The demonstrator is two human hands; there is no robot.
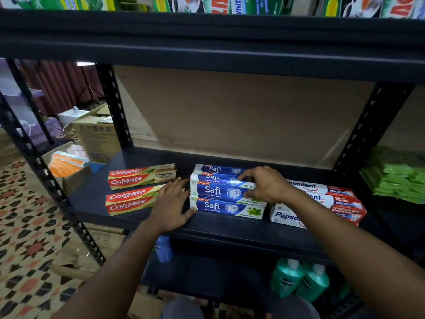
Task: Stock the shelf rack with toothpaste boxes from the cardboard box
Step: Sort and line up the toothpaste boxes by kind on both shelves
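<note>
On the black middle shelf (96,199) lie toothpaste boxes in three groups. Two red Colgate boxes (140,177) sit at the left, one behind the other. Blue-and-white Safi boxes (220,192) are stacked in the middle. Red-and-white Pepsodent boxes (335,201) lie at the right. My left hand (171,204) lies flat with straight fingers against the left end of the Safi stack, partly over the front Colgate box. My right hand (264,185) grips the right end of the top Safi box, fingers curled over it. The cardboard supply box is not clearly in view.
Green packets (395,178) are piled on the neighbouring shelf at the right. Green bottles (299,279) stand on the shelf below. Cardboard cartons (99,139) and a patterned tile floor (30,238) lie to the left, behind the rack's black upright (46,176).
</note>
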